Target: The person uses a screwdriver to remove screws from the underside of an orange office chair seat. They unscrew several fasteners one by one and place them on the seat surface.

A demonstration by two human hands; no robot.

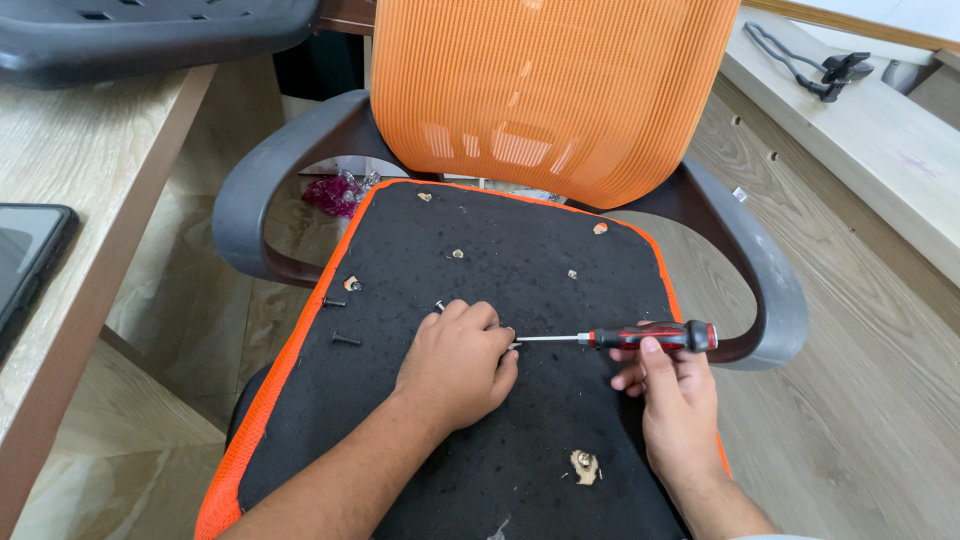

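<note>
An orange mesh office chair (pixel 550 90) lies with the black fabric underside of its seat (pixel 500 260) facing up. My right hand (pixel 672 395) grips a screwdriver (pixel 640 337) with a red and black handle, its shaft pointing left. My left hand (pixel 458 362) rests curled on the seat, fingertips pinched at the screwdriver's tip, where a small screw seems held. Two loose black screws (pixel 340 320) lie near the seat's left edge. Several screw holes with torn fabric (pixel 584 466) dot the underside.
Grey armrests (pixel 770 280) curve on both sides of the seat. A wooden table (pixel 70 200) with a dark tablet (pixel 25 260) stands at left. A black plastic part (pixel 140 35) lies at top left. A wooden board with a black strap (pixel 810 65) is at right.
</note>
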